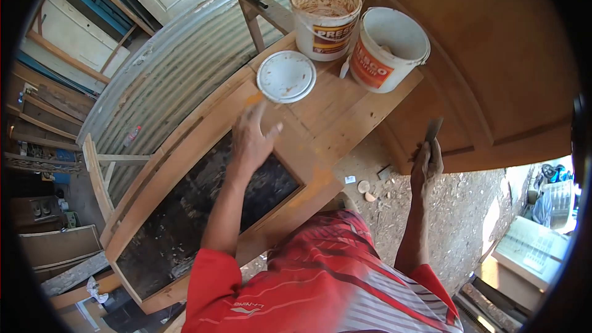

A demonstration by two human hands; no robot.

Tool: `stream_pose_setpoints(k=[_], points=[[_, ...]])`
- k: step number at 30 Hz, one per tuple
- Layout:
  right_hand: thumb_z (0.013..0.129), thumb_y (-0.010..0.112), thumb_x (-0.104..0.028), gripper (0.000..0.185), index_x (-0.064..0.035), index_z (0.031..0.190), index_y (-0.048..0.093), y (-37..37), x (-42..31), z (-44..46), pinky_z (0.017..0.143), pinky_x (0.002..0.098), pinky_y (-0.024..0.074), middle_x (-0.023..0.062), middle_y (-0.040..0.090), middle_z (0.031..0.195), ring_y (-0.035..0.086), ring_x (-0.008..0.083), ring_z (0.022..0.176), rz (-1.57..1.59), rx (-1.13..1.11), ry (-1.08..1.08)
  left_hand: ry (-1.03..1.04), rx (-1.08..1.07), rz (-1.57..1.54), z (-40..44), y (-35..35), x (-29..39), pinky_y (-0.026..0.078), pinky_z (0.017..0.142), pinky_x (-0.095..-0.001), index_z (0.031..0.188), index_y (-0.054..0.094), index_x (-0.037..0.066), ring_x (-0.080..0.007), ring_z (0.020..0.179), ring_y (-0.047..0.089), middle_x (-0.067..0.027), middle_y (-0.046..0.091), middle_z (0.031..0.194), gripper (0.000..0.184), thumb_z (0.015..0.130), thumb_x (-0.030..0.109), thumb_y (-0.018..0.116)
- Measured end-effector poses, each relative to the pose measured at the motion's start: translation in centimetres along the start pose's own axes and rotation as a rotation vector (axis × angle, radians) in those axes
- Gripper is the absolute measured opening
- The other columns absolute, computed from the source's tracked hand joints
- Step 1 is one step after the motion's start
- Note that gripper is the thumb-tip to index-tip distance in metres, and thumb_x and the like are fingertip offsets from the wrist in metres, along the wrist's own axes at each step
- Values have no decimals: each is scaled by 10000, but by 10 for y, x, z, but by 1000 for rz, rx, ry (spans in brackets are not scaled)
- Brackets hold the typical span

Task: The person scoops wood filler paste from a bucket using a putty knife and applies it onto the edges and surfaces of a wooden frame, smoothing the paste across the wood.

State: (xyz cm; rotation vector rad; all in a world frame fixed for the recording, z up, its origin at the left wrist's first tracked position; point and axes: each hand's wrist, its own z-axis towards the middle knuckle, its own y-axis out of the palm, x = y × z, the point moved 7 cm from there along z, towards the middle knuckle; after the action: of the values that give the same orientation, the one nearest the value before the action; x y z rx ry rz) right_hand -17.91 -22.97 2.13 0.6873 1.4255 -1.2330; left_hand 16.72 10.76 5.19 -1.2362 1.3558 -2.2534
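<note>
The left hand [250,139], fingers spread and seemingly empty just short of the white lid [286,76] on the wooden panel [302,161], appears to be reaching for it, which would call for pinching its rim, while the right hand [427,160] grips a scraper [434,129] well to the lid's right.

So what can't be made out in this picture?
All in the head view:
Lower part of the flat scraper: hidden by the right hand.
Surface under the round white lid: covered by it.
Outline of the brown panelled door: cut by the top edge.
Any lettering on the plastic bottle: too small to read.
</note>
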Motion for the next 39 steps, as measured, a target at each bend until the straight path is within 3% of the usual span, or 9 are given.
stream_pose_setpoints(k=[8,12,16,20,21,23,26,28,39], points=[[1114,576,-79,246,41,1297,687,-14,-110,82,692,296,536,87,727,996,679,129,803,-240,-90,-265,-340,-385,352,100,81,-30,51,1345,-628,1729,265,35,-522,1662,106,-362,151,1771,1376,708,679,924],[1092,591,-51,217,66,1231,710,40,-220,111,740,331,545,126,721,1056,694,178,865,-344,-150,-704,-270,-363,361,110,89,-29,73,1340,-626,1721,342,111,-521,1655,152,-367,200,1758,1294,710,662,933],[1036,654,-64,238,-1,1246,747,145,-307,147,813,406,571,169,733,1141,726,351,937,-394,-462,-981,-206,-283,274,123,87,-63,156,1335,-604,1650,509,176,-514,1644,207,-331,252,1761,1116,719,623,931],[988,659,-130,200,-31,1088,801,279,-300,208,871,508,566,216,759,1016,731,413,1026,-686,-745,-1208,-155,-133,106,121,90,-83,136,1324,-604,1558,627,126,-473,1645,232,-371,295,1726,1000,719,558,957],[989,669,-144,205,-23,1093,798,316,-281,222,879,502,565,225,757,1069,727,410,1025,-814,-893,-1139,-135,-113,207,120,68,-56,287,1300,-587,1529,644,106,-461,1609,343,-323,396,1699,903,788,549,907],[992,689,-172,224,-7,1104,791,379,-246,238,893,490,562,243,755,1175,720,402,1024,-1071,-1171,-1012,-137,62,130,119,66,-59,378,1253,-561,1476,666,56,-452,1558,429,-312,470,1649,864,816,572,877],[964,717,-201,246,21,1038,795,441,-198,245,881,480,570,231,784,1073,742,358,955,-1307,-1303,-913,-259,266,-10,119,53,-62,512,1153,-513,1384,689,-21,-450,1433,576,-286,585,1551,828,875,621,808],[978,711,-177,235,44,986,791,464,-176,253,821,439,574,144,792,887,723,240,853,-1275,-1263,-939,-261,262,30,118,46,-59,526,1133,-514,1382,683,-22,-452,1370,625,-277,617,1512,816,902,631,777],[1004,687,-219,262,17,923,763,478,-159,262,725,397,553,101,758,827,690,187,776,-1078,-1505,-673,-300,293,0,112,53,-68,498,1160,-477,1317,720,-5,-390,1392,617,-243,642,1497,699,951,590,723]])
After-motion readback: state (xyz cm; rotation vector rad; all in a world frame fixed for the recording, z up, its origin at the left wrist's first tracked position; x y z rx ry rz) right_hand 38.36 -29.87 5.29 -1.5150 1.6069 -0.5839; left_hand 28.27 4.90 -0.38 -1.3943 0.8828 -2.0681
